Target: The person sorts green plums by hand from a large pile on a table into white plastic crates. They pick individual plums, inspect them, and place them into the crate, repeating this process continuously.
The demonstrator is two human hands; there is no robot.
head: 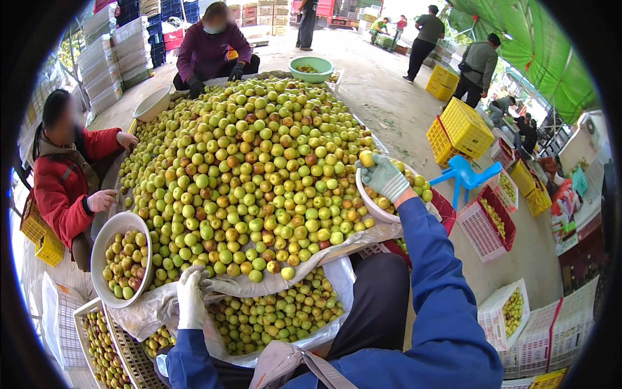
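Note:
A large heap of green and reddish-brown round fruit, likely jujubes [262,170], lies on a cloth-covered table before me. My right hand [384,176], in a grey-green glove, holds one yellowish fruit [367,158] at its fingertips, over the rim of a white basin [369,204] with fruit in it. My left hand [192,291], in a white glove, is at the cloth edge [248,288] on the near side of the heap; whether it holds anything cannot be told. Below that edge, a plastic-lined crate [346,287] of fruit stands between the table and my lap.
A white basin [99,253] of redder fruit stands at the left corner, above fruit crates [119,335]. Two people with gloved hands sit at the heap's left and far sides. A green basin [311,77] stands at the far end, a blue stool [464,176] at right.

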